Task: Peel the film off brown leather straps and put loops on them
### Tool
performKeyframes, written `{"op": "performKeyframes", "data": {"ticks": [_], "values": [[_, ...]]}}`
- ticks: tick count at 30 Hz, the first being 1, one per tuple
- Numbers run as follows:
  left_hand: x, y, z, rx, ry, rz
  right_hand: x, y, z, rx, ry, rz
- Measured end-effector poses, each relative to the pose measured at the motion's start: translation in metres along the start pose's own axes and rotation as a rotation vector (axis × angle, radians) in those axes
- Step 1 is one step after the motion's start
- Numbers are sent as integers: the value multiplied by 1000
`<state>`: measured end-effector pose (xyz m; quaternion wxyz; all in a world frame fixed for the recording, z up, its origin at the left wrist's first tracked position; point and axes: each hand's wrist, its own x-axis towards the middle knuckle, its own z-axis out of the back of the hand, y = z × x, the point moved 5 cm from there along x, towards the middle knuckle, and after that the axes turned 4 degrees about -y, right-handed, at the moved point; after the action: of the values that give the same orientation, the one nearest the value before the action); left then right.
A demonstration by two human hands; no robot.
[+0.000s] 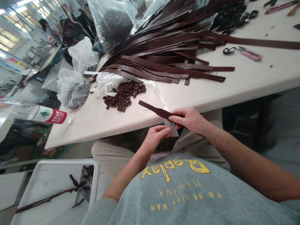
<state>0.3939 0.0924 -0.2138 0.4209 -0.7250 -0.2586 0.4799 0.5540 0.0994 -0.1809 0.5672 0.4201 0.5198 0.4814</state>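
Observation:
My right hand is closed around a dark brown leather strap, thumb on top. The strap's tapered end points left over the table edge, and a loose thread hangs near its tip. Just below and to the left, my left hand is closed, thumb pressed to the curled fingers. Its fingertips meet the edge of a clear plastic strip hanging by the table edge. What the left fingers hold, if anything, is hidden. Small brown leather loops lie in a pile on the table beyond my hands.
Many brown straps spread across the white table. Pink-handled snips and black rings lie at the right. Plastic bags and a bottle are on the left. Below stands a white tray with strap pieces.

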Motion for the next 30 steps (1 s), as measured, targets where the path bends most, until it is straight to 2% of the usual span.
{"op": "performKeyframes", "data": {"ticks": [4, 9, 12, 16, 22, 26, 28, 30], "values": [[10, -8, -5, 30, 10, -7, -6, 9, 9, -68, -64, 65], [21, -26, -11, -218, -22, -36, -30, 19, 37, -17, -342, 79], [28, -43, -13, -351, -53, -97, -54, 20, 51, -53, -423, 65], [38, -58, -15, -465, -98, -126, -85, 13, 53, -208, -375, 66], [42, -60, -19, -505, -73, -79, -111, -5, 38, -275, -260, -10], [40, -58, -23, -465, -16, -102, -111, -8, 41, -122, -284, -107], [36, -55, -24, -415, 18, -108, -102, -7, 45, 8, -311, -156], [31, -48, -24, -345, 47, -103, -85, -5, 45, 131, -283, -189]]}}
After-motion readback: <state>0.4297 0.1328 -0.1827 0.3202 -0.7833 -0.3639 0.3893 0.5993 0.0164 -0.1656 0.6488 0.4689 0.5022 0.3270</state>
